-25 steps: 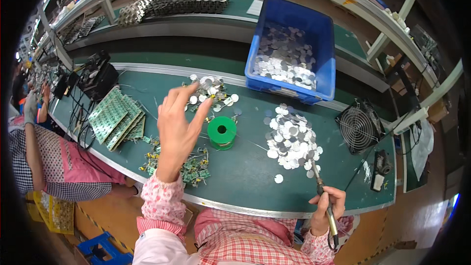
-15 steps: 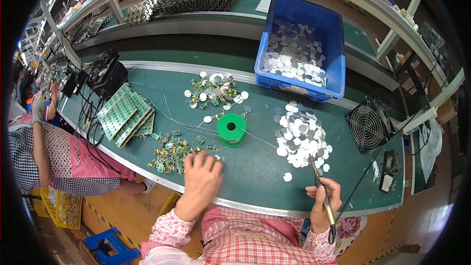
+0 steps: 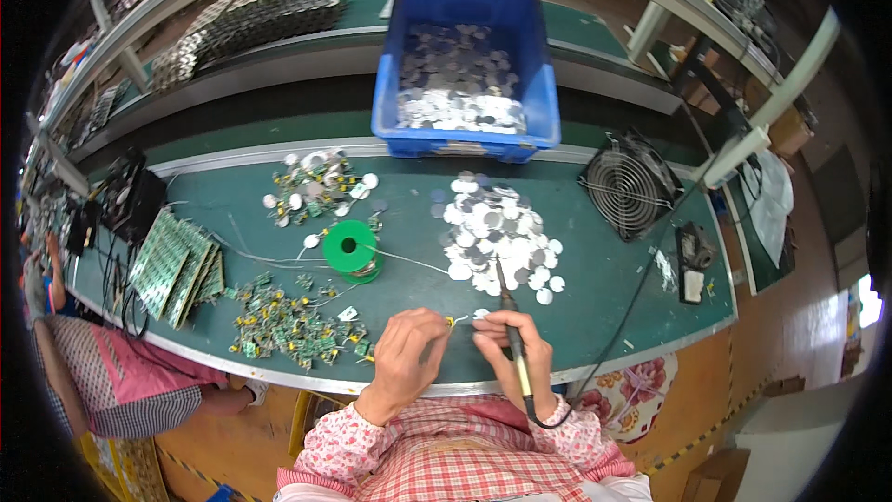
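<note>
My left hand [image 3: 407, 358] is closed in a pinch at the table's front edge. From its fingertips a small circuit board with a yellow part [image 3: 452, 322] sticks out, mostly hidden by the fingers. Close beside it my right hand [image 3: 520, 353] grips a soldering iron [image 3: 516, 344], tip pointing away toward a heap of round silvery discs [image 3: 502, 232]. A single pale disc [image 3: 480, 314] shows at the right fingertips; whether they touch it I cannot tell. Left of my hands lies a pile of small boards with yellow parts [image 3: 293, 321]. Behind it stands a green solder wire spool [image 3: 351, 249].
A blue bin [image 3: 465, 144] of discs stands at the back. Boards joined to discs [image 3: 321, 186] lie far left, near stacked green panels [image 3: 172, 265]. On the right are a black fan [image 3: 632, 186], a soldering iron stand [image 3: 693, 265] and the iron's cable. Another person is at the left.
My left hand has left the pile of small boards and come over to my right hand, now pinching a small board. The right hand has moved inward with the iron. The view has turned right.
</note>
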{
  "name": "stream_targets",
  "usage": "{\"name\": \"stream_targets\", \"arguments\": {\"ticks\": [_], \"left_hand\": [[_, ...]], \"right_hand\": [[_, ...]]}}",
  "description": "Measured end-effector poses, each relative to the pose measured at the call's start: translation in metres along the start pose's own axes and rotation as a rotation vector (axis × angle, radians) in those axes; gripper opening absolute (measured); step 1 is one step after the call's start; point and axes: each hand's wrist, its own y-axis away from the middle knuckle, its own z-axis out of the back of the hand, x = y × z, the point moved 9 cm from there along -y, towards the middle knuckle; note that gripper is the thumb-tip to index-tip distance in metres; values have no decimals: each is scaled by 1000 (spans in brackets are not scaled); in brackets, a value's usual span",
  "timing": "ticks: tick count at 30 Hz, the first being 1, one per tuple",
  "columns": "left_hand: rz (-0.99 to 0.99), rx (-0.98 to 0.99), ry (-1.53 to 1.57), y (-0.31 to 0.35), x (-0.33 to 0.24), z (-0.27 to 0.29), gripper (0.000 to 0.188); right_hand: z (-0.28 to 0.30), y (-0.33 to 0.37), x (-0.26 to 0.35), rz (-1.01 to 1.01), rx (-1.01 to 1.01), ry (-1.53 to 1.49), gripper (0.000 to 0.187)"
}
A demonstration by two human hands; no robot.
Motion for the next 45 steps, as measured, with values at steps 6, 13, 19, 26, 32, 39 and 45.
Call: {"name": "stream_targets", "arguments": {"ticks": [6, 13, 19, 26, 32, 39, 45], "left_hand": [[-17, -10, 133, -3, -22, -13, 34], [934, 310, 1058, 30, 30, -73, 39], [792, 507, 717, 19, 21, -66, 23], [986, 370, 1197, 35, 18, -80, 24], [760, 639, 580, 11, 11, -50, 15], [1007, 312, 946, 45, 56, -48, 11], [1068, 346, 1044, 49, 60, -56, 12]], "right_hand": [[9, -1, -8, -4, -105, -97, 23], [23, 2, 11, 229, -179, 65, 22], [25, 3, 23, 303, -43, 218, 26], [23, 21, 8, 169, -68, 82, 22], [19, 14, 3, 83, -118, -103, 17], [5, -13, 1, 348, -102, 656, 23], [-6, -15, -10, 242, -31, 657, 27]]}}
